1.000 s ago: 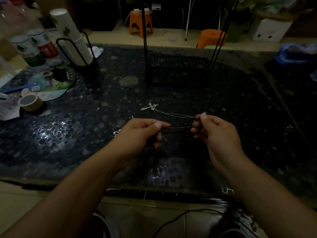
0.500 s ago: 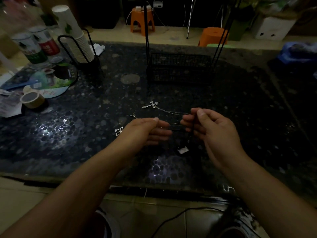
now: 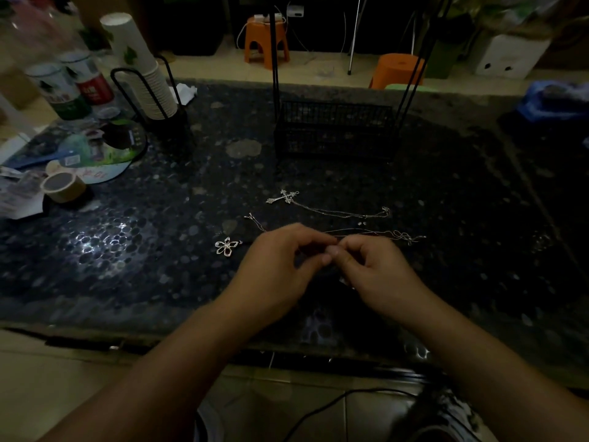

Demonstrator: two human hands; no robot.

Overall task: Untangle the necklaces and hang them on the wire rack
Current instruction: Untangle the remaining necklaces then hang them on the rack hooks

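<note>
Both hands meet over the near middle of the dark pebbled bench (image 3: 134, 269). The left hand (image 3: 280, 266) and the right hand (image 3: 376, 269) have their fingers curled, fingertips together and touching the other hand's, pinching a thin chain (image 3: 366, 232) that runs off to the right. A flower pendant (image 3: 227, 246) lies just left of the left hand. A cross pendant (image 3: 284, 196) with its own chain lies a little farther out. The wire rack (image 3: 334, 130) stands at the far middle, well apart from the hands. Paper cups (image 3: 143, 68) stand far left.
</note>
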